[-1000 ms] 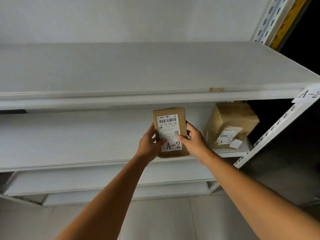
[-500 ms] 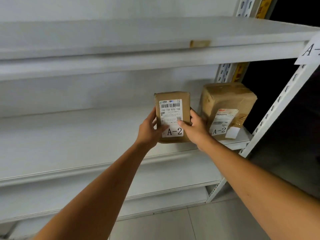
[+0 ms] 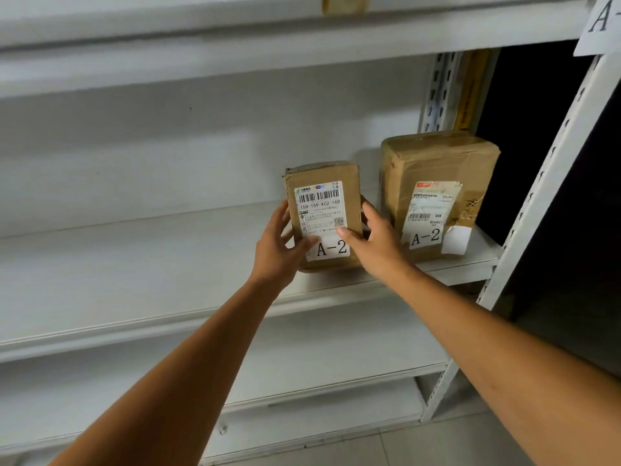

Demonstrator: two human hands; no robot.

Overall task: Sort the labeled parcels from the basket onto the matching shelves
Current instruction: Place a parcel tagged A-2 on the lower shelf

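This is a parcel storeroom. White metal racking with slotted uprights (image 3: 542, 186) and long flat shelves (image 3: 134, 264) fills the view. The left hand (image 3: 275, 243) and right hand (image 3: 376, 240) hold a brown taped cardboard parcel (image 3: 322, 183) bearing a barcode shipping label and an "A-2" sticker. Just right of the hands stands a larger brown parcel (image 3: 437, 159), marked alike. Up and to their right, a white paper tag (image 3: 601, 25) reads "A-".

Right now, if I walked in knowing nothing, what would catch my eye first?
The left hand and right hand grip a small brown parcel labelled A-2, upright at the front of the white shelf. Just right of it stands a larger brown parcel, also labelled A-2.
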